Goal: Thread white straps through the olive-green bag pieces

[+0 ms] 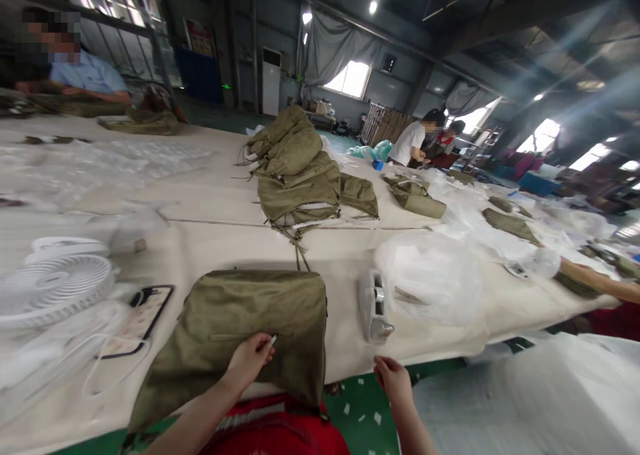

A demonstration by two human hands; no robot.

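An olive-green canvas bag (235, 302) lies flat on the table in front of me, its near edge hanging over the table's edge. My left hand (253, 358) is over the bag, fingers closed in a pinch on a small white piece (273, 340) at one end of the slit-like line across the bag's face. To the right of the bag, beyond the table's edge, my right hand (395, 380) is held with its fingertips pressed together. Whether anything is between them is too small to make out. Just past that hand stands a tape dispenser (373, 308).
On the left are a white fan (57, 282) and a phone-like patterned item (143, 318) with a white cable. More olive bags (300, 182) are piled ahead. Clear plastic bags (430, 275) lie right. A co-worker's arm (600, 278) reaches in at far right; other people work further off.
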